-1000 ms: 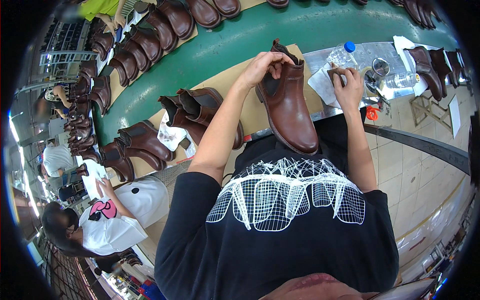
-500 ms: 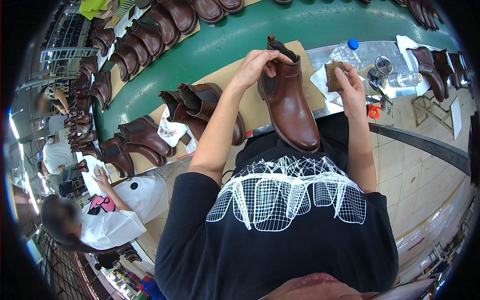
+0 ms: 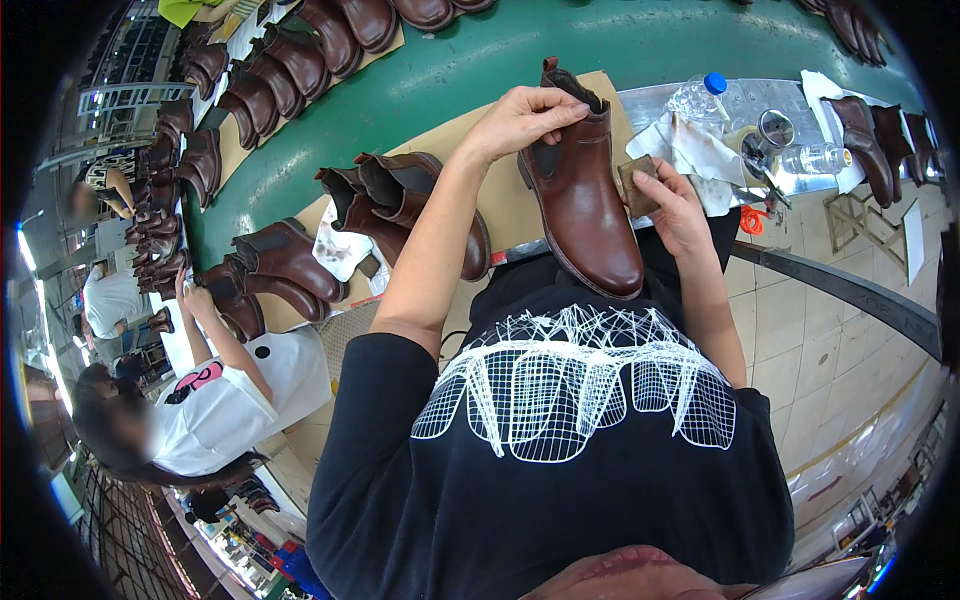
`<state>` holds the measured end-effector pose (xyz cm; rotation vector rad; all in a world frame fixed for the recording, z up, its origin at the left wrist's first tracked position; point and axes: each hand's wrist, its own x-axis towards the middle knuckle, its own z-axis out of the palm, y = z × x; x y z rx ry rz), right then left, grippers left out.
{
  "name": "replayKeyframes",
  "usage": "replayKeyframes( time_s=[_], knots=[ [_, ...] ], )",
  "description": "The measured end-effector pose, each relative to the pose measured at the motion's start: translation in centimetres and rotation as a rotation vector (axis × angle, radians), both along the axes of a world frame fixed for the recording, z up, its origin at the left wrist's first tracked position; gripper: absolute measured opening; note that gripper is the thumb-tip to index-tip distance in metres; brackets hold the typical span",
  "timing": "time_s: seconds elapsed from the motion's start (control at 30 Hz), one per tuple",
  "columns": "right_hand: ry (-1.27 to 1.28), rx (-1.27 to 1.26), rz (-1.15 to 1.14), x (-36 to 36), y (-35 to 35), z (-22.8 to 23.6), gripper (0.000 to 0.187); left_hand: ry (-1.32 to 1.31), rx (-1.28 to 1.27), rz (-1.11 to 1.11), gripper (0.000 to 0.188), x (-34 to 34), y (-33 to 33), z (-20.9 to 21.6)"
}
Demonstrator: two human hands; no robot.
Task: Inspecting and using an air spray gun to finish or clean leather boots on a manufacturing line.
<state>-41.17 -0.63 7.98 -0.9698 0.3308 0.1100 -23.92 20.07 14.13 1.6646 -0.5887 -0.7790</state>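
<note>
A dark brown ankle boot [image 3: 590, 220] stands before me with its toe pointing toward my body. My left hand [image 3: 525, 122] has its fingers closed over the top edge of the boot's shaft and pinches the collar. In my right hand [image 3: 675, 212], thumb on top, is a small flat brown pad [image 3: 637, 186], held right beside the boot's right flank. Whether the pad touches the leather I cannot tell. A stained white cloth [image 3: 690, 147] lies on the bench beyond my right hand.
Several brown boots [image 3: 290, 262] line the bench to the left. On the right stand a blue-capped clear bottle [image 3: 697, 98], a metal cup [image 3: 776, 128], a lying clear bottle [image 3: 815, 160] and more boots [image 3: 858, 140]. A co-worker in white [image 3: 235, 415] works at the left.
My right hand has brought the pad leftward from over the white cloth to the boot's side. My left hand has shifted slightly right with the boot's top. The co-worker's arms have reached farther forward.
</note>
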Motion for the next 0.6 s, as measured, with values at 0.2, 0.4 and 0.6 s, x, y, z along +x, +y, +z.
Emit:
replayKeyframes(
  time_s=[0.2,0.4,0.6],
  knots=[
    [0.054,-0.01,-0.102,-0.7,0.5,0.4,0.03,-0.064,0.078,-0.075,0.03,0.4,0.0,0.1],
    [-0.173,-0.401,-0.183,0.5,0.5,3.3,0.026,-0.078,0.112,-0.001,0.028,-0.6,-1.8,1.4],
    [-0.482,-1.107,-0.253,1.7,1.1,6.4,0.022,-0.057,0.161,0.038,0.028,-0.2,-3.1,1.5]
  ],
)
